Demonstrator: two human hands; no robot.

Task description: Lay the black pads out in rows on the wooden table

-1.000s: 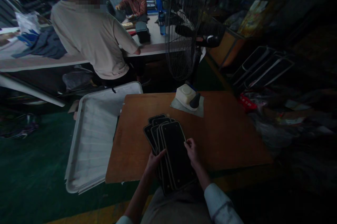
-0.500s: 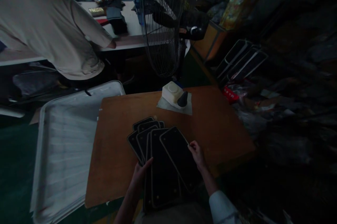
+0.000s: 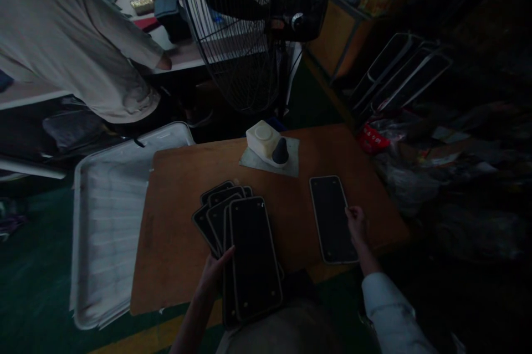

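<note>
Right sleeve (image 3: 388, 307): mine is showing pale bluish-grey, creasing in soft folds and ending on my forearm.
Left forearm (image 3: 192, 315): it is showing bare.
Hands: my left hand (image 3: 213, 270) and right hand (image 3: 356, 224) are showing bare.
Lap (image 3: 286, 333): I am wearing dull grey-brown cloth.

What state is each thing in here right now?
Panel stack: fanned out, gripped by the left hand.
Single panel: separate, edge pinched by the right hand.
White container: resting on a grey sheet.
Caged fan: cannot tell if spinning.
White tub: open-topped, beside the table.
</note>
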